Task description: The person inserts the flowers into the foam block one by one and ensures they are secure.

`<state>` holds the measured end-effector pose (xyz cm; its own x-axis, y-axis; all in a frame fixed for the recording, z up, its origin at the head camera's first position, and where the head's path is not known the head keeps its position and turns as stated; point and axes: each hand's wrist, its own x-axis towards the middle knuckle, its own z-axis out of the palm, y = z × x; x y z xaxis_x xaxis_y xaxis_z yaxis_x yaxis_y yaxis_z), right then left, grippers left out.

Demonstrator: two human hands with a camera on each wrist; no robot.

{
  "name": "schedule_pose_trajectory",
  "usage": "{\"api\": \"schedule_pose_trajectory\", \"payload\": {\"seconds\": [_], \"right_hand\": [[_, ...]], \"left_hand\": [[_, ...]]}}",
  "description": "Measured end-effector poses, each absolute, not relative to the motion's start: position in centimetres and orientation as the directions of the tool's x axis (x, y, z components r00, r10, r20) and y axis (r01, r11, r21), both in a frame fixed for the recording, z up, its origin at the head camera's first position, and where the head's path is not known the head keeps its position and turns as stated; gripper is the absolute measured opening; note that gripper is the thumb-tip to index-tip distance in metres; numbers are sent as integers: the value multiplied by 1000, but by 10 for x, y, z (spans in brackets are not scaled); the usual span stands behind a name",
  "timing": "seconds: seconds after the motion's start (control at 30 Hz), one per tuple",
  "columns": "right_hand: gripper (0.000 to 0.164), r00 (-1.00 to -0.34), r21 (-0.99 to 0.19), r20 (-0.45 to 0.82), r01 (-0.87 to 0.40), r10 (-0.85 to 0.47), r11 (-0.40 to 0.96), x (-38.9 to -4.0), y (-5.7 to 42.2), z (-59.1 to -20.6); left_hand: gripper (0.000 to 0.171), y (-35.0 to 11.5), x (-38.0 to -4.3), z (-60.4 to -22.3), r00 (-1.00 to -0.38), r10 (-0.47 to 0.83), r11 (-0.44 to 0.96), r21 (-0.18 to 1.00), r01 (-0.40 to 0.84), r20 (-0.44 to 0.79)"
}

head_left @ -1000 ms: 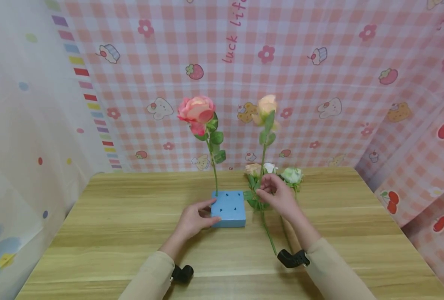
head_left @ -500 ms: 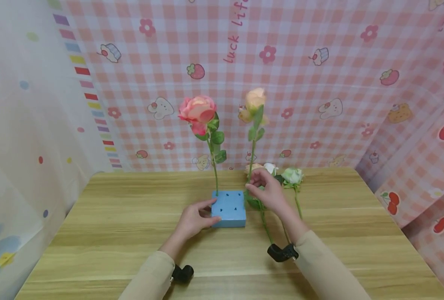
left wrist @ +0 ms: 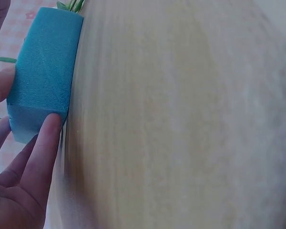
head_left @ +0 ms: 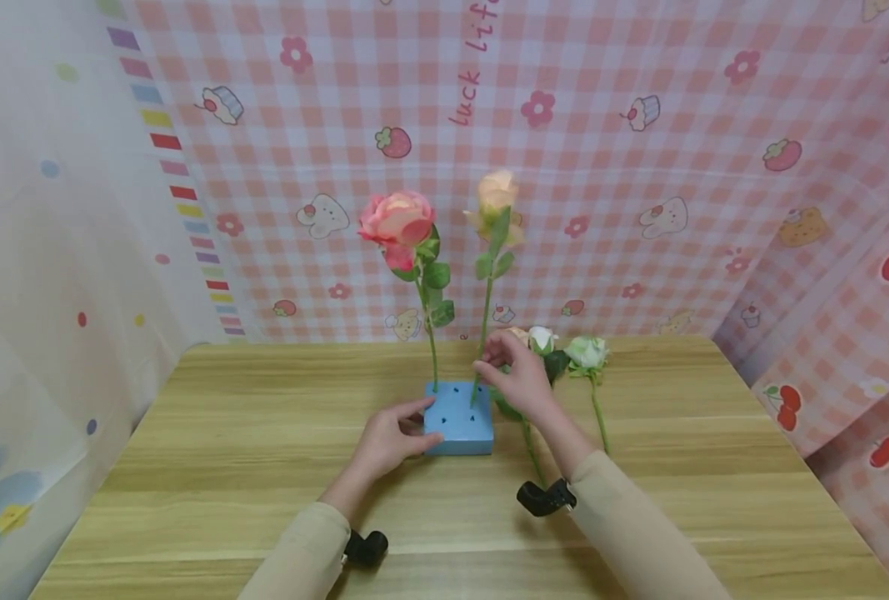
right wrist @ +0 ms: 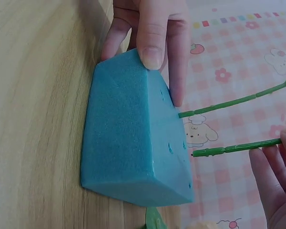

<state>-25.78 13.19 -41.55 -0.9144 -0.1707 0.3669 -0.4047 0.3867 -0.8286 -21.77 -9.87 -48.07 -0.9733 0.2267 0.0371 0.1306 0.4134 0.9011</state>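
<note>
My left hand holds the left side of a blue foam block, fingers at the back and thumb toward the front. Several small holes dot the block's top. From its back left corner a pink rose stands upright, stem in the foam. My right hand pinches the stem of a peach rose and keeps it nearly upright over the right part of the block. In the right wrist view the lower end of that stem is close to the holed face, apparently just off it.
To the right of the block, a white rose and a pale green rose lie on the wooden table. Another peach bloom there is partly hidden behind my right hand. A checked curtain hangs along the table's back edge.
My right hand has carried the peach rose leftward, from beside the block to over its right part. The left hand and the block have stayed in place.
</note>
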Motion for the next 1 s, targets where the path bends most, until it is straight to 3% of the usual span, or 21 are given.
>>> {"api": "schedule_pose_trajectory", "payload": {"seconds": [1.0], "right_hand": [[23,-907,-768,392,-414,-153,488,-274,105,-427]], "left_hand": [[58,-99,-218,-481,-972,230,415,898,148,54]]}}
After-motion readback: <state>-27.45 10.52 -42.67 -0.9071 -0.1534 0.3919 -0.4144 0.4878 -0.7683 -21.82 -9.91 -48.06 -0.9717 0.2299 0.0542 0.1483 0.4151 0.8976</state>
